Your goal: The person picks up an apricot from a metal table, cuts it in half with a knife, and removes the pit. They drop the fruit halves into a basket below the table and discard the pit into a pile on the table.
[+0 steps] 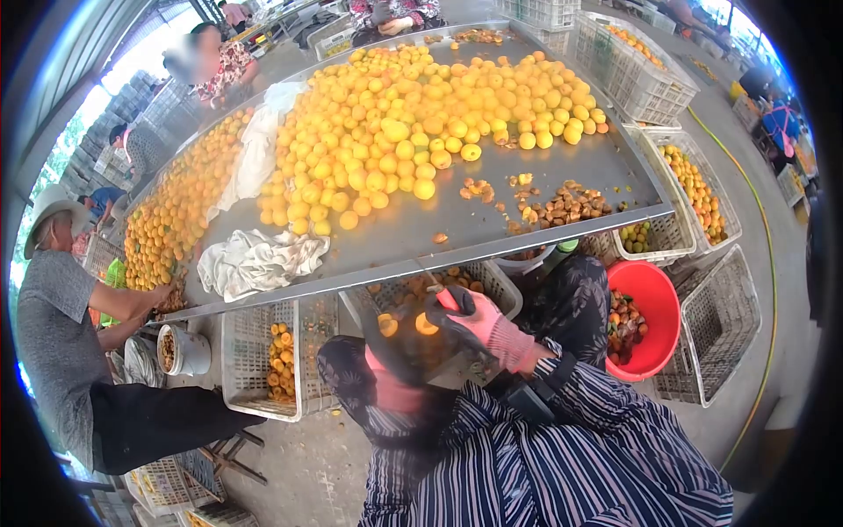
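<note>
My right hand (485, 323), in a pink and black glove, is closed around the red handle of a small knife (447, 299). The knife points up toward the table edge. Lower and to the left, my left hand (399, 373), in a similar glove, is smeared by motion over my lap. Two orange fruit halves (426, 324) show right by its fingers, above a crate (500, 285) of cut fruit under the table edge. On the metal table (386, 263) lies a large heap of yellow, apricot-like fruits (378, 149), with brown pits (571, 204) near its front right.
A red bucket (645, 290) with scraps stands at my right, by an open plastic crate (720, 312). At my left are another crate (259, 351) of fruit halves and a white bucket (184, 351). A person (57, 307) works at the table's left end. White cloths (259, 263) lie on the table.
</note>
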The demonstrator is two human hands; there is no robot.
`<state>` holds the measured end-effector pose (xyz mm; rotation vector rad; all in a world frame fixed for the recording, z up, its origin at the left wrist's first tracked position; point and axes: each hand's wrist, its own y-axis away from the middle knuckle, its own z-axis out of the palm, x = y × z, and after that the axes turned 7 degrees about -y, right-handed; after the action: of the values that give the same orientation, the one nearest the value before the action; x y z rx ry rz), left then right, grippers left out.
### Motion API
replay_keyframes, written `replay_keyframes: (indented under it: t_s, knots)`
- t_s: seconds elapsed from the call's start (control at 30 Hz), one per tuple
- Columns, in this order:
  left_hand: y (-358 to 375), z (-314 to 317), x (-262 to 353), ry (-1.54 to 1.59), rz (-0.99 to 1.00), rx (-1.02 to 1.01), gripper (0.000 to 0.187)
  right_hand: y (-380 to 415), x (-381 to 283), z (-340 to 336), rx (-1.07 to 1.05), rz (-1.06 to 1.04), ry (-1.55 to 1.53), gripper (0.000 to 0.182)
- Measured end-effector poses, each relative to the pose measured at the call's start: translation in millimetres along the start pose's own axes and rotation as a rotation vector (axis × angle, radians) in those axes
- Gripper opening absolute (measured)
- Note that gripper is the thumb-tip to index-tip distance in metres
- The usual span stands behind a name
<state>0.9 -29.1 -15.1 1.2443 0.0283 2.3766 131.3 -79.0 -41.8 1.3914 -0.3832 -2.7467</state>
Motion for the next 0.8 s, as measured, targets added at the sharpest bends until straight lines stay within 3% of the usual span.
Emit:
replay_keyframes:
  t_s: [0.07,0.1,0.13,0.2,0.23,0.27,0.33,0.37,0.4,0.47,0.53,0.63,0.7,0.73,0.77,0.8]
  knots:
    - [-15.9,-29.4,-9.7,-0.113,-0.046,0.040,0.022,-4.7,0.9,-0.9,0.258,-0.374,0.871,0.026]
    - [-20.2,-44.7,-15.5,-0.067,-0.072,0.019,0.024,-12.3,4.9,-1.0,0.202,-0.222,0.485,0.027]
    - [-22.3,-57.0,-22.2,-0.021,-0.101,-0.001,0.027,-12.2,5.9,-1.9,0.203,-0.219,0.483,0.027]
    - [-21.1,-52.2,-29.3,-0.063,-0.066,-0.011,0.035,-12.0,-1.3,-1.4,-0.162,-0.331,-0.366,0.030]
    - [-20.2,-49.6,-33.1,-0.103,-0.032,-0.022,0.043,-19.7,-6.9,-12.3,-0.370,-0.126,-0.656,0.030]
    - [-18.1,-47.6,-33.5,-0.104,-0.042,-0.025,0.043,-12.9,-15.8,-6.1,-0.359,-0.128,-0.659,0.030]
    - [-10.9,-39.1,-28.4,-0.271,-0.142,-0.185,0.050,4.2,-38.3,18.3,-0.084,-0.309,-0.270,0.028]
    - [-7.1,-34.3,-25.0,-0.354,-0.190,-0.265,0.058,-3.4,-25.0,14.0,-0.056,-0.400,-0.338,0.025]
    - [-1.9,-27.7,-22.9,-0.354,-0.196,-0.267,0.058,-3.5,-22.2,12.8,-0.050,-0.400,-0.339,0.025]
    - [7.4,-13.0,-19.0,-0.660,0.106,-0.379,0.063,-2.7,-19.5,10.8,-0.145,-0.475,-0.419,0.024]
    - [7.2,-4.1,-13.7,-0.676,0.064,-0.403,0.063,-1.6,-14.2,5.1,-0.216,-0.454,-0.470,0.022]
    - [1.1,7.7,-3.0,-0.666,0.048,-0.496,0.065,-2.7,4.7,-14.2,-0.153,-0.382,-0.355,0.028]
    - [-3.8,1.4,-1.7,-0.643,0.078,-0.569,0.066,-2.3,3.4,-15.0,0.091,-0.381,-0.045,0.036]
    - [-5.7,-12.4,-8.2,-0.794,0.207,-0.515,0.063,-1.2,-5.5,-20.0,0.088,-0.385,-0.047,0.036]
    - [-8.3,-19.7,-10.4,-0.940,0.339,-0.457,0.061,2.1,-21.3,-27.1,0.004,-0.367,0.363,0.038]
    - [-14.4,-15.4,-5.4,-0.944,0.339,-0.461,0.061,7.1,-32.8,-29.4,-0.076,-0.336,0.771,0.040]
